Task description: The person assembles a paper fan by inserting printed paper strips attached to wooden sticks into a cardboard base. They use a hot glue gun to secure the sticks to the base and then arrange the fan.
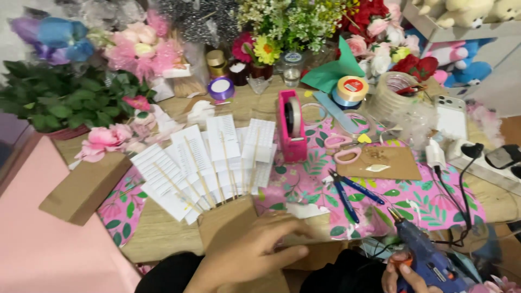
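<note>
Nearest the lens, the left hand (247, 254) lies flat with fingers spread on a piece of brown cardboard (228, 225), pressing it rather than gripping it. Out of the cardboard, just beyond the fingertips, rises a fan of white paper slips (203, 157), each fixed to a thin wooden stick (198, 173). Farther to the left of that hand lies a second brown cardboard block (87, 187), with pink cloth roses (106, 138) behind it.

Between the two hands, farther off, stands a pink tape dispenser (291, 127), and nearer, blue-handled pliers (347, 192) lie on the pink leaf-patterned paper (423, 201). Pink scissors (342, 149) sit beyond the pliers.

At the right, the right hand (404, 276) is clenched round the grip of a blue glue gun (420, 252), nozzle pointing up and left toward the cardboard, well apart from it.

By the look of it, the sticks are being fixed into the cardboard holder. A next dab of glue would call for bringing the nozzle across to the stick bases while the left hand keeps the cardboard steady, minding the hot tip near the fingers.
</note>
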